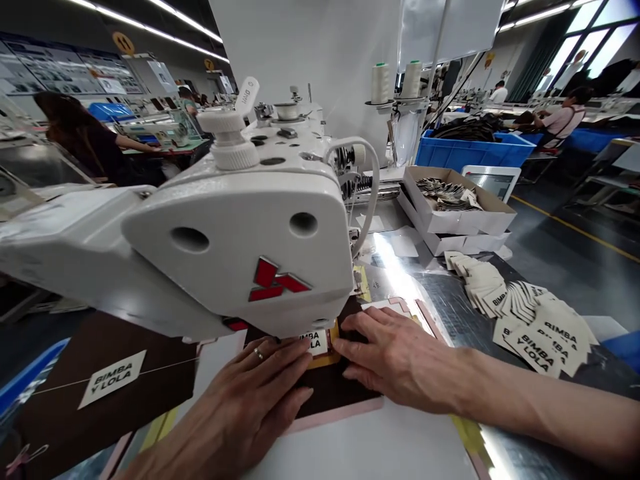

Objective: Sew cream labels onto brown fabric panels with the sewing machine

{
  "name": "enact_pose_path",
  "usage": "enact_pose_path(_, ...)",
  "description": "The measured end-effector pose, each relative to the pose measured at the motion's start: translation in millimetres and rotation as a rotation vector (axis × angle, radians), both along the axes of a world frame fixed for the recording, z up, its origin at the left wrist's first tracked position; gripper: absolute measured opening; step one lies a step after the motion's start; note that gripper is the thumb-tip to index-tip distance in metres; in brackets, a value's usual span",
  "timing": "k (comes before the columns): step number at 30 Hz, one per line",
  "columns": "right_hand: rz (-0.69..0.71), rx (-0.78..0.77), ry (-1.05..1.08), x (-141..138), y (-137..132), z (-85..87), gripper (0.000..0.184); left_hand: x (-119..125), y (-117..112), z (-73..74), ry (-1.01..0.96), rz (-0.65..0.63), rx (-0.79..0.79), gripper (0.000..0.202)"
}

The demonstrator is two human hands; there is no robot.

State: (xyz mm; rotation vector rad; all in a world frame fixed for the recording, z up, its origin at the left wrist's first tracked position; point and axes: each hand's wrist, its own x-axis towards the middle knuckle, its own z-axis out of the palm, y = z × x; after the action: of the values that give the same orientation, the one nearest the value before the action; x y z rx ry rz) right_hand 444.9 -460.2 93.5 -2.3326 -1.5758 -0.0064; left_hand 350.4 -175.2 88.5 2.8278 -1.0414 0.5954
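Long lights run along the roof of a big work room. Far off on the left, a person (85, 137) in a dark top sits at a table. Close by on the left lies a brown sheet (60, 407) with a white "BIMBA Y LOLA" tag (112, 379) on it. Next comes a white sewing machine (240, 227) with a red mark on its front.

Right below the machine, a brown piece (325, 390) lies flat on the table (380, 447), between the two hands. A white label (314, 342) with a yellow edge sits on it, and the machine's front hides part of the label. The left hand (240, 407) wears a ring and lies flat on the brown piece. Its grip is open, and it is not pinching anything. The right hand (400, 360) is open too, with its fingers spread and pressing down on the piece, just beside the label.

Further right stand two thread spools (395, 81) and a cardboard box (457, 207) of folded pieces. A messy pile of cream tags (540, 330) lies on the table. Behind them are a blue bin (475, 152) and a person (565, 121) in a pink top.
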Motion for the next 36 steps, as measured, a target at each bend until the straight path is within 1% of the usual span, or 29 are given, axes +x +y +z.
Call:
enact_pose_path(2,0.017,-0.021,-0.011,-0.5,7.1,0.9,0.029,5.3,2.4,-0.7,0.014,-0.014,0.061,0.041)
enact_pose_path(5,0.015,-0.032,-0.056,-0.8,15.6,-1.0,0.034,11.4,7.0,-3.0,0.058,-0.036,0.124,0.047)
enact_pose_path(7,0.004,-0.040,-0.078,-1.5,19.1,-3.3,0.037,13.3,10.2,-4.6,0.077,-0.060,0.115,0.048)
enact_pose_path(9,0.000,-0.045,-0.102,-2.5,21.2,-5.1,0.037,14.0,13.0,-5.3,0.073,-0.064,0.074,0.046)
enact_pose_path(13,0.018,-0.050,-0.165,-3.7,22.9,-5.1,0.038,14.7,15.4,-6.3,0.048,-0.050,0.010,0.043)
enact_pose_path(16,0.028,-0.041,-0.168,-2.3,23.0,-3.9,0.038,14.7,14.6,-9.5,0.099,-0.019,0.018,0.047)
enact_pose_path(20,0.020,0.003,-0.152,1.5,23.3,-5.3,0.046,13.9,12.2,-14.0,0.160,0.017,-0.005,0.050)
enact_pose_path(24,-0.003,0.027,-0.191,3.5,26.2,-7.4,0.052,15.4,11.3,-13.1,0.186,0.012,-0.044,0.050)
enact_pose_path(28,0.011,0.043,-0.223,4.5,30.0,-5.7,0.054,19.1,15.2,-8.3,0.227,-0.010,0.002,0.054)
enact_pose_path(31,0.018,0.044,-0.227,5.7,32.5,-3.7,0.051,22.0,21.2,-6.3,0.282,-0.045,0.056,0.058)
enact_pose_path(34,0.020,0.039,-0.225,6.4,33.3,-3.8,0.048,24.2,26.2,-7.2,0.343,-0.060,0.091,0.064)
enact_pose_path(36,0.024,0.023,-0.221,5.4,30.2,-4.5,0.048,24.9,27.6,-9.0,0.373,-0.061,0.086,0.065)
